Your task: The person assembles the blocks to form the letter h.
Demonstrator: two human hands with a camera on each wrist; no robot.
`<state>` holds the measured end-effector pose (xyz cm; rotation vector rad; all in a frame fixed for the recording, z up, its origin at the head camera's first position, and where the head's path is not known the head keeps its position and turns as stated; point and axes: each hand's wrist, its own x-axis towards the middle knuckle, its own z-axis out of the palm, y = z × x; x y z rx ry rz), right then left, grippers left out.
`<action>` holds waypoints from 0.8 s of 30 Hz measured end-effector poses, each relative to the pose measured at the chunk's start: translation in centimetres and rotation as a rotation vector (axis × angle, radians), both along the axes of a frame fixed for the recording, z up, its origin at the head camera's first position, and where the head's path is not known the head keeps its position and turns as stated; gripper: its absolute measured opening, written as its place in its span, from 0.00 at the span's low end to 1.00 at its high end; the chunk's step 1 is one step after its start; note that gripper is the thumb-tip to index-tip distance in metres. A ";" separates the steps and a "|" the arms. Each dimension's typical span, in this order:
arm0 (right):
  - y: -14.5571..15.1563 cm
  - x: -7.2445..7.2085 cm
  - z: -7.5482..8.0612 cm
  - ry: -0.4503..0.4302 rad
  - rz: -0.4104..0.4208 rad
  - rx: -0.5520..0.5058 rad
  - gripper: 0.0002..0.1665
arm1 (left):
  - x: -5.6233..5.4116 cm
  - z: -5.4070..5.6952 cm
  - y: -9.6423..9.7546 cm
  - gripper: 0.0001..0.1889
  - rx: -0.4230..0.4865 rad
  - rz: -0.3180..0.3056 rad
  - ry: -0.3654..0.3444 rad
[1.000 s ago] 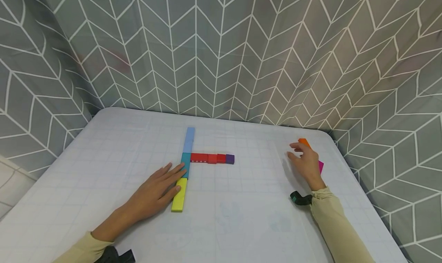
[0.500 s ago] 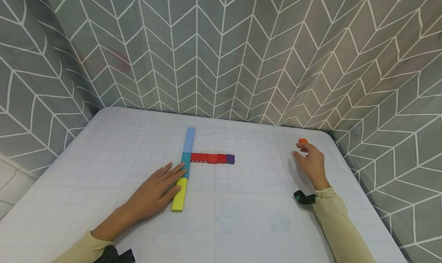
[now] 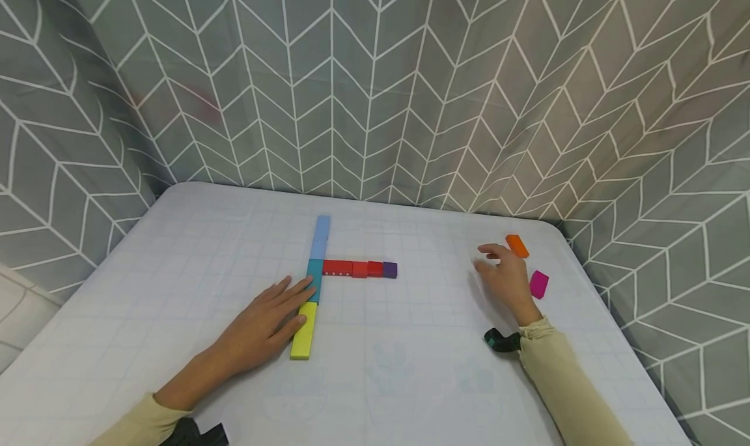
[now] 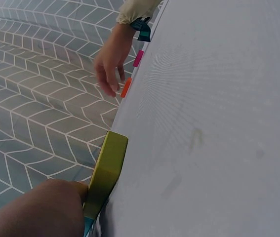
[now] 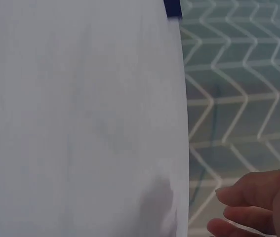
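In the head view a column of flat blocks stands left of centre: a light blue block (image 3: 320, 237) at the far end, a teal block (image 3: 315, 271) in the middle and a yellow block (image 3: 303, 338) nearest. From the teal block a row of red blocks (image 3: 338, 268) runs right, ending in a purple block (image 3: 389, 270). My left hand (image 3: 266, 325) rests with spread fingers on the teal and yellow blocks. Over the table's right side, my right hand (image 3: 505, 275) is raised, fingers loosely bent and holding nothing. Just beyond it lie an orange block (image 3: 517, 246) and a magenta block (image 3: 539, 284).
The white-covered table (image 3: 422, 361) has a rounded far edge. Grey curtains (image 3: 375, 94) with white chevron lines hang behind it and along both sides. Dark wrist camera mounts (image 3: 502, 340) sit at my sleeves.
My right hand shifted slightly right, then came back left past its first position, uncovering the orange and magenta blocks. My left hand and the joined blocks stayed put.
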<state>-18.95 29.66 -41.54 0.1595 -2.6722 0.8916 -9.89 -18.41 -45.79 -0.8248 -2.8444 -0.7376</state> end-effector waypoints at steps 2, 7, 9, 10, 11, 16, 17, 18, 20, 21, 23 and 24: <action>-1.4 0.2 -0.1 0.011 0.054 -0.005 0.18 | 0.0 0.0 0.0 0.30 -0.003 0.000 -0.001; -4.3 0.5 -0.3 0.021 0.146 -0.028 0.19 | 0.0 0.0 -0.1 0.30 -0.008 0.001 -0.003; -5.5 0.6 -0.4 0.015 0.183 -0.035 0.20 | 0.0 0.1 -0.1 0.30 -0.009 0.003 -0.004; -6.1 0.7 -0.4 0.013 0.202 -0.038 0.20 | 0.0 0.1 -0.1 0.30 -0.008 0.004 -0.005; -6.7 0.8 -0.5 0.011 0.221 -0.038 0.21 | 0.0 0.1 -0.1 0.30 -0.008 0.005 -0.005; -9.6 1.0 -0.3 0.016 0.313 -0.032 0.22 | -0.1 -0.2 -0.2 0.30 -0.004 0.005 -0.002; -10.1 0.9 -0.3 0.017 0.334 -0.028 0.23 | -0.1 -0.2 -0.2 0.30 -0.004 0.004 -0.001; -10.5 0.9 -0.4 0.023 0.355 -0.024 0.23 | -0.1 -0.3 -0.2 0.30 -0.003 0.002 -0.001; -11.3 0.7 -0.4 0.028 0.393 -0.017 0.24 | -0.1 -0.4 -0.2 0.30 0.001 -0.001 0.002; -11.6 0.7 -0.4 0.027 0.410 -0.016 0.24 | -0.1 -0.4 -0.2 0.30 0.003 -0.004 0.003; -12.1 0.6 -0.4 0.023 0.434 -0.007 0.24 | -0.2 -0.4 -0.1 0.30 0.004 -0.007 0.006; -12.3 0.5 -0.4 0.021 0.441 -0.004 0.25 | -0.2 -0.4 -0.1 0.30 0.004 -0.008 0.007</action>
